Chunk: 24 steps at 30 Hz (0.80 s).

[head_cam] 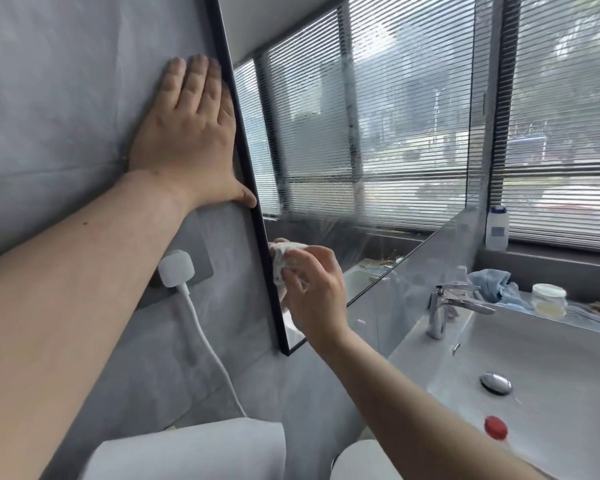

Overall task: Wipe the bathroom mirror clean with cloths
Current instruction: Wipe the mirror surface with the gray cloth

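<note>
Cloth (282, 262), white: bunched, gripped by right hand (314, 296) against mirror (361, 150), lower left corner; largely hidden behind fingers (313, 253). Left hand (187, 133): flat, fingers straight, on wall (49, 98).

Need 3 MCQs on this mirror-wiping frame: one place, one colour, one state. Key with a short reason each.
1. Where does the blue cloth lie?
A) on the floor
B) on the counter behind the faucet
C) on the windowsill

2. What colour is the small cap in the sink?
A) red
B) green
C) yellow

3. What is the left hand doing?
A) gripping a cloth
B) turning the faucet
C) lying flat on the wall beside the mirror

Key:
1 B: it sits bunched on the counter past the faucet.
2 A: it is plainly red against the white basin.
3 C: its fingers are straight on the wall; the right hand is the one gripping the pale cloth at the glass.
</note>
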{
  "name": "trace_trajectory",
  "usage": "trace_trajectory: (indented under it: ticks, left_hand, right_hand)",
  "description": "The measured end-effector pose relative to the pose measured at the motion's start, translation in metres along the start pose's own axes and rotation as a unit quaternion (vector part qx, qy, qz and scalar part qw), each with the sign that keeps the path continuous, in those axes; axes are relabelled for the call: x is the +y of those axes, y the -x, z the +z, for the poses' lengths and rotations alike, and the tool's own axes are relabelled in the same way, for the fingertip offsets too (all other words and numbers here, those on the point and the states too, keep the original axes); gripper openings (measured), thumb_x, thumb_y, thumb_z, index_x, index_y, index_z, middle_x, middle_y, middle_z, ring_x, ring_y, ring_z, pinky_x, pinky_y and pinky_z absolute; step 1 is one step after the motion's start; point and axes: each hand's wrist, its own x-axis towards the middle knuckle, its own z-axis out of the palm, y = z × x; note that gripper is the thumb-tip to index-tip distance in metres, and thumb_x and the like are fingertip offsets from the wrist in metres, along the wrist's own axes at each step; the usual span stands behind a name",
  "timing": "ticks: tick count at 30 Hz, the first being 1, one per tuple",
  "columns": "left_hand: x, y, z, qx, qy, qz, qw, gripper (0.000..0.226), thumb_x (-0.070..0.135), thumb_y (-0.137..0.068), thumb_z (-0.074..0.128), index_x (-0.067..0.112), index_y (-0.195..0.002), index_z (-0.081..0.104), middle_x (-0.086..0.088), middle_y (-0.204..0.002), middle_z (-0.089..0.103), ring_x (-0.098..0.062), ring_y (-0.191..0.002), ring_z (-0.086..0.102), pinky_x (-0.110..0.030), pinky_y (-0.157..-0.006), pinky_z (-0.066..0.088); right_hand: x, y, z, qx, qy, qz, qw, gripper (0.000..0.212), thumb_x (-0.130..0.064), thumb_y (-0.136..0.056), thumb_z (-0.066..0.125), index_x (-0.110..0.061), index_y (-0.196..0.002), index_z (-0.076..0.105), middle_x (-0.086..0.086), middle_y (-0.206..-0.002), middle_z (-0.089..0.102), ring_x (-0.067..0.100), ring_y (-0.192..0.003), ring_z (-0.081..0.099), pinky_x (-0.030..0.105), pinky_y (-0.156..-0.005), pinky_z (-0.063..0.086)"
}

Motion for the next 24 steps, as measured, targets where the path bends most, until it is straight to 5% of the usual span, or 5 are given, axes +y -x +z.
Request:
trace_trajectory:
  ticks: [9,14,16,20,24]
  left_hand:
    - [0.001,0.000,0.003,0.001,-0.009,-0.005,1.000,0.151,0.103,-0.050,0.030,-0.006,-0.153,0.011,-0.025,-0.163,0.009,-0.038,-0.152,0.004,-0.051,-0.124,0.000]
    - [0.001,-0.002,0.004,0.003,-0.004,-0.009,1.000,0.152,0.103,-0.049,0.032,-0.006,-0.153,0.012,-0.025,-0.163,0.011,-0.038,-0.152,0.006,-0.051,-0.124,0.000]
    - [0.001,-0.002,0.004,0.002,-0.005,-0.009,1.000,0.152,0.103,-0.048,0.030,-0.006,-0.153,0.013,-0.025,-0.163,0.011,-0.038,-0.152,0.006,-0.051,-0.124,0.001]
    - [0.001,-0.003,0.005,0.003,0.000,-0.010,1.000,0.151,0.103,-0.049,0.033,-0.006,-0.152,0.015,-0.025,-0.163,0.011,-0.038,-0.152,0.006,-0.051,-0.124,0.001]
    - [0.002,-0.003,0.005,0.004,-0.002,-0.012,1.000,0.152,0.103,-0.048,0.032,-0.006,-0.152,0.016,-0.025,-0.163,0.012,-0.038,-0.152,0.007,-0.051,-0.123,0.001]
  right_hand:
    - [0.069,0.096,-0.017,-0.065,0.065,0.002,0.996,0.016,-0.012,-0.084,0.064,-0.024,-0.094,0.061,-0.003,-0.107,0.055,0.024,-0.092,0.058,0.037,-0.080,0.052]
    - [0.094,0.032,-0.026,-0.018,0.054,0.169,0.984,0.010,-0.012,-0.089,0.058,-0.017,-0.094,0.065,-0.003,-0.100,0.049,0.018,-0.087,0.051,0.015,-0.076,0.034]
    - [0.127,-0.009,-0.033,0.004,0.074,0.271,0.960,0.014,-0.012,-0.091,0.060,-0.013,-0.101,0.070,0.001,-0.102,0.055,0.017,-0.091,0.052,0.019,-0.081,0.036]
    - [0.168,-0.069,-0.046,0.033,0.048,0.362,0.930,0.023,-0.026,-0.088,0.055,-0.038,-0.104,0.065,0.006,-0.108,0.066,0.027,-0.087,0.067,0.047,-0.073,0.060]
    - [0.139,-0.069,-0.045,0.022,0.073,0.363,0.929,0.022,-0.019,-0.096,0.053,-0.030,-0.112,0.063,0.004,-0.112,0.056,0.020,-0.081,0.061,0.037,-0.065,0.056]
